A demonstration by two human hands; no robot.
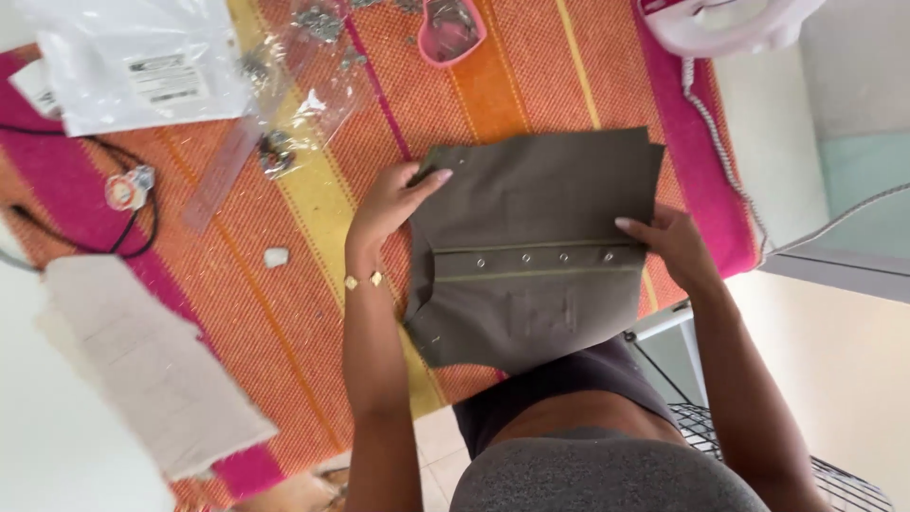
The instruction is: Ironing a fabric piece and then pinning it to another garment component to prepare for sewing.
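Note:
An olive-green fabric piece point(531, 246) with a row of metal snaps along a stitched band is held up over the striped orange, pink and yellow cloth point(303, 275) covering the table. My left hand point(387, 204) grips its left edge, thumb on top. The right edge is pinched by my right hand point(671, 242) at the level of the snap row. The fabric's lower end hangs over the table's front edge toward my body.
A pink heart-shaped dish point(450, 30) of small metal parts sits at the back. Clear plastic bags point(142, 66) lie at the back left, a beige fabric piece point(152, 365) at the left, a white iron point(730, 21) with cord at the back right.

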